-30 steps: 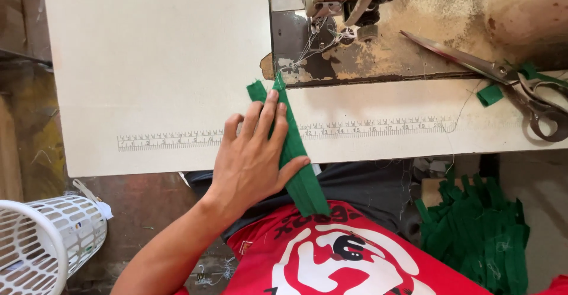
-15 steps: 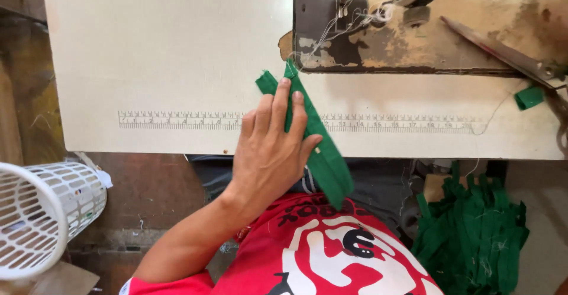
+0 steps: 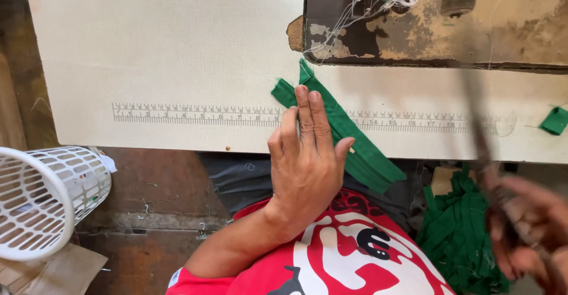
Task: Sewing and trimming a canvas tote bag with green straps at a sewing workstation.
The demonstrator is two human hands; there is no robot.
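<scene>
Nearest, the right hand point(image 3: 523, 227) is blurred at the lower right, closed around scissors point(image 3: 482, 147) whose blades point up over the surface point(image 3: 177, 52). Beside it a pile of green fabric point(image 3: 458, 236) lies below the edge. The left hand point(image 3: 307, 159) rests flat, fingers together and extended, pressing a green strip point(image 3: 349, 135) that lies diagonally across the printed ruler point(image 3: 195, 114) and hangs over the front edge. A white basket point(image 3: 44, 197) stands at the left. Farther back sits the sewing machine point(image 3: 426, 20), and a small green scrap point(image 3: 555, 120) at the right.
</scene>
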